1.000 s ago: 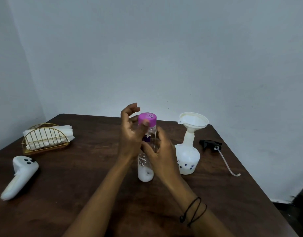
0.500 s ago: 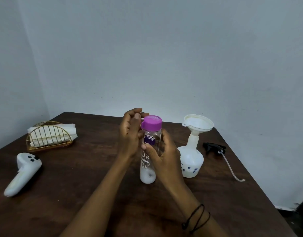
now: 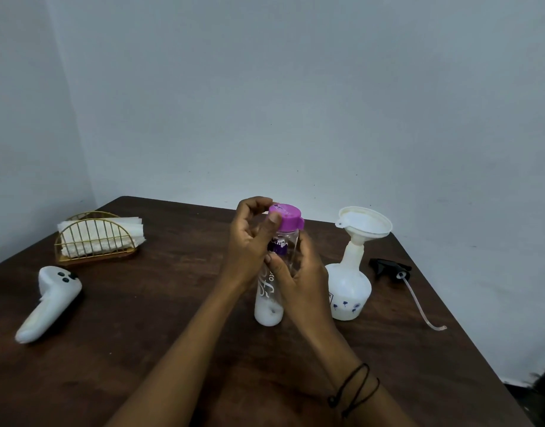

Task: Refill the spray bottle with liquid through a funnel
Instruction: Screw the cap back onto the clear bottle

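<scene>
A clear bottle [image 3: 268, 306] with white liquid at its bottom stands on the dark wooden table [image 3: 141, 349]. My right hand [image 3: 298, 278] grips the bottle's body. My left hand [image 3: 249, 241] pinches its purple cap [image 3: 287, 220], thumb on the cap's left side. To the right stands the white spray bottle [image 3: 349, 291], with a white funnel [image 3: 365, 224] seated in its neck. The black spray head [image 3: 389, 268] with its long tube lies on the table at the far right.
A gold wire holder with white napkins [image 3: 95, 238] sits at the back left. A white handheld controller [image 3: 48, 303] lies at the left. The table's right edge runs close to the spray head's tube. Pale walls stand behind the table.
My left hand's open fingers have closed round the purple cap, thumb now on its side. My right hand still grips the bottle. The view has shifted a little.
</scene>
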